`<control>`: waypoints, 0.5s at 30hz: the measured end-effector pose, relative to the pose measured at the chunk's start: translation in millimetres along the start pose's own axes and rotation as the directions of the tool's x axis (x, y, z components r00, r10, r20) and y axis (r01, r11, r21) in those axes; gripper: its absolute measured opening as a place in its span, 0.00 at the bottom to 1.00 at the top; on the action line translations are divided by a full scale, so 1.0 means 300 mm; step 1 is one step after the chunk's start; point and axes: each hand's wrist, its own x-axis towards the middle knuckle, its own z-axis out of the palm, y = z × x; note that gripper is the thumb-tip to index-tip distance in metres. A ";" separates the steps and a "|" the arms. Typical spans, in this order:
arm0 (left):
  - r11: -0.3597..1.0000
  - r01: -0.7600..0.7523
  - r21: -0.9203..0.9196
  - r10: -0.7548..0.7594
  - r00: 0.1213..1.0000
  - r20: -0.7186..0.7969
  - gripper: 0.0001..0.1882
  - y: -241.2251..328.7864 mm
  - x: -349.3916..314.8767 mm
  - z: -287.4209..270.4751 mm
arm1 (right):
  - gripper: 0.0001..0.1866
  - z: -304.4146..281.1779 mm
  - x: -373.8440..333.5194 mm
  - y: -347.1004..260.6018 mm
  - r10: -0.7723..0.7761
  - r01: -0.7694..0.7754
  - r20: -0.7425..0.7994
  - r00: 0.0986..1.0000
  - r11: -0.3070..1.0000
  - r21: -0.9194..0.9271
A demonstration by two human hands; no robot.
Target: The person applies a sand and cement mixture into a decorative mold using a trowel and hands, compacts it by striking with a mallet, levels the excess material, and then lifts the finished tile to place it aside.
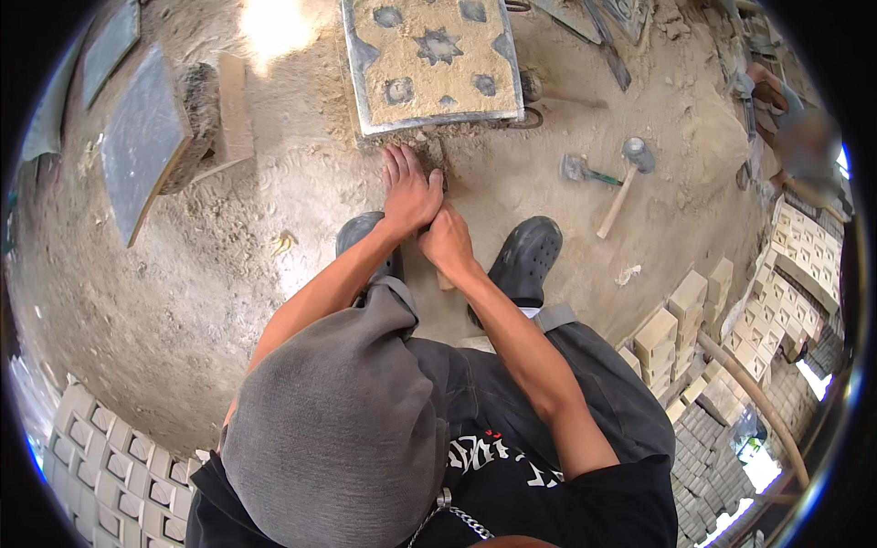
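A patterned mould slab (437, 55) lies ahead of me, its face covered with sandy material around grey star and diamond shapes. At its near edge my left hand (413, 190) lies flat, fingers stretched toward the slab. Just behind and below it, my right hand (447, 239) is closed around a tool with a pale wooden handle (445, 282). The handle's end sticks out under my right wrist. The tool's head is mostly hidden by my hands, so its kind cannot be told. Both hands touch each other between my dark clogs (528, 260).
A wooden-handled mallet (639, 155) and a green-handled hammer (574, 168) lie to the right. Grey slabs (144, 137) lean at the left. Pale blocks (687, 297) are stacked lower right; patterned blocks (119, 466) stand lower left. Another person (772, 91) is at the far right.
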 end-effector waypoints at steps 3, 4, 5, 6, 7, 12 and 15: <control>0.996 -0.076 -0.041 0.078 0.996 0.053 0.45 -0.028 0.003 -0.006 | 0.19 0.005 0.017 0.015 -0.046 0.045 0.016 0.999 0.997 0.058; 0.996 -0.089 -0.019 0.090 0.994 0.058 0.45 -0.029 -0.001 -0.007 | 0.18 -0.002 0.019 0.018 -0.038 0.036 0.024 0.999 0.996 0.081; 0.995 -0.101 0.002 0.101 0.993 0.063 0.45 -0.029 -0.004 -0.007 | 0.18 -0.011 0.020 0.022 -0.031 0.028 0.032 0.999 0.994 0.103; 0.993 -0.115 0.022 0.113 0.991 0.069 0.45 -0.029 -0.010 -0.008 | 0.17 -0.022 0.017 0.026 -0.004 0.000 0.032 0.999 0.993 0.119; 0.989 -0.143 0.027 0.140 0.986 0.092 0.44 -0.026 -0.020 -0.020 | 0.16 -0.036 0.012 0.027 0.019 -0.023 0.034 0.999 0.990 0.136; 0.945 -0.320 0.074 0.298 0.930 0.213 0.42 0.043 -0.128 -0.160 | 0.17 -0.143 -0.054 0.076 -0.079 0.077 0.004 0.997 0.981 0.180; 0.934 -0.348 0.079 0.330 0.926 0.182 0.36 0.106 -0.210 -0.314 | 0.19 -0.300 -0.090 -0.014 -0.152 0.140 0.057 0.987 0.974 0.176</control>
